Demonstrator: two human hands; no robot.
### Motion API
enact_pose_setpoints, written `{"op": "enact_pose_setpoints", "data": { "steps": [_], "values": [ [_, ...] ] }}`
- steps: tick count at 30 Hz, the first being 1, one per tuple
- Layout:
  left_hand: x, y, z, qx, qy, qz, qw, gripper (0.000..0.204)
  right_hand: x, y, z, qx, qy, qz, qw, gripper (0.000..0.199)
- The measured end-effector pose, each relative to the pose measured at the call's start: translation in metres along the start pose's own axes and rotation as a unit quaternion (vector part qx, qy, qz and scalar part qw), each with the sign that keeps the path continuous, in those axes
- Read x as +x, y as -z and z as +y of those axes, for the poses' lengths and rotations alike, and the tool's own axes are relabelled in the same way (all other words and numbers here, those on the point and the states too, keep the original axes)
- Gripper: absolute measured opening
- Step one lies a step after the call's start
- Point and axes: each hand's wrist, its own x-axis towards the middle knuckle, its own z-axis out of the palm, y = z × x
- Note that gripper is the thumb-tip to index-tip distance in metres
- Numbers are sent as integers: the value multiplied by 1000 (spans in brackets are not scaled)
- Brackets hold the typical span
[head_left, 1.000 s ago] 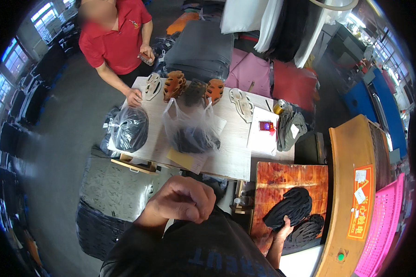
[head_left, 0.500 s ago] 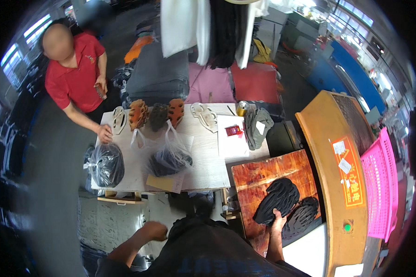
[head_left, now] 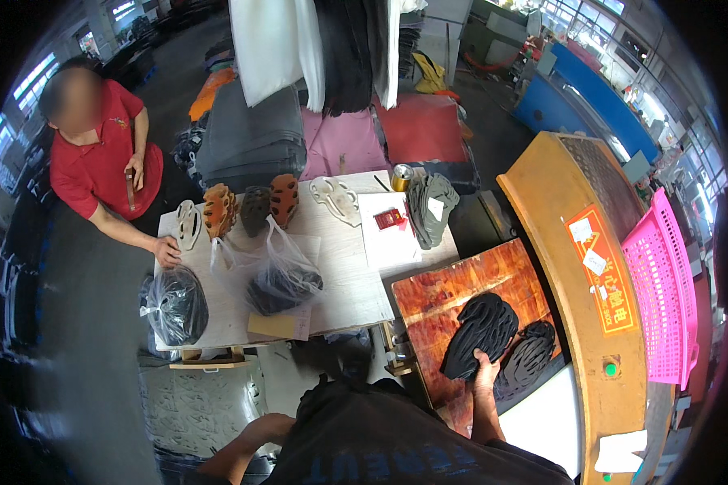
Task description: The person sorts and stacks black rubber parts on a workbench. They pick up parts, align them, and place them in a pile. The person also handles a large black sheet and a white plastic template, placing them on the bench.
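My right hand (head_left: 485,370) grips the near edge of a stack of black slotted cut-out pieces (head_left: 479,333), the thumb lying on top. This stack rests on a reddish-brown wooden board (head_left: 425,307). Beside it, to the right, lies a second dark grey stack of similar pieces (head_left: 527,362). My left hand (head_left: 275,427) is close against the front of my dark shirt, holding nothing that I can see; its fingers are hidden.
On a pale table (head_left: 352,283) stand two plastic bags of dark pieces (head_left: 178,307) (head_left: 285,284), brown cut-outs (head_left: 218,212), a can (head_left: 401,178) and a grey bundle (head_left: 431,212). A person in red (head_left: 105,170) touches the left bag. An orange-yellow machine (head_left: 558,242) and pink basket (head_left: 659,291) stand right.
My left hand has drawn in against my shirt. My right hand keeps hold of the black stack. The view has shifted, and the person in red leans at the left bag.
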Motion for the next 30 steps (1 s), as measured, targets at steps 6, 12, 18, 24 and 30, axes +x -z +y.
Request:
{"op": "enact_pose_setpoints", "data": {
  "steps": [6, 12, 18, 24, 30],
  "values": [
    [16, -7, -8, 0, -29, -11, 1000, 51, 1, -1, -2, -56, 16, 19, 998, 53],
    [16, -1, -33, -181, -26, -36, 983, 34, 0, -1, -1, 34, 26, -57, 997, 53],
    [47, 36, -103, -167, 161, 404, 885, 58, 3, 4, -5, -5, -22, -57, 998, 57],
    [106, 80, -127, -92, 247, 503, 823, 89, 9, 8, 2, -7, 2, -82, 997, 65],
    [127, 101, -130, -83, 264, 454, 847, 89, 12, 12, 3, -15, -7, -60, 998, 67]
  ]
}}
